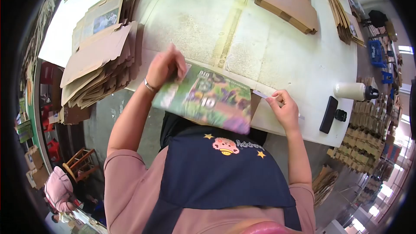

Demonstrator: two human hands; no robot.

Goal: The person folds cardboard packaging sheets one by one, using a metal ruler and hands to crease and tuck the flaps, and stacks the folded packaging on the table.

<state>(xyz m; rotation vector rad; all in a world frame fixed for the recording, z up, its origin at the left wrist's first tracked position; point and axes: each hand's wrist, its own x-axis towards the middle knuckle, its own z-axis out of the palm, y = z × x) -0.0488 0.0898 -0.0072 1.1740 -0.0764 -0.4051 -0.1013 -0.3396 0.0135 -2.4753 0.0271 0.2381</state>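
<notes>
Just past the apron (pixel 225 173), the printed cardboard (pixel 212 99) overhangs the table's (pixel 186 30) near edge. The left hand (pixel 168 65) blurs at its corner, fingers curled, grip impossible to tell. The right hand (pixel 284 108) seemingly pinches a pale strip (pixel 261 94): strip-handling, apparently, calling for steady tension. Farther out, stacked brown cardboard (pixel 281 2).

One printed package (pixel 216 99), one white strip (pixel 260 94), one left hand (pixel 167 65) and one right hand (pixel 284 109) were counted at one pale surface (pixel 186 30), with one bracelet (pixel 149 86), one bottle (pixel 350 91) and one flat black device (pixel 329 115). Two blue crates (pixel 376 54) and two yellow apron stars (pixel 208 136) completed the tally.
</notes>
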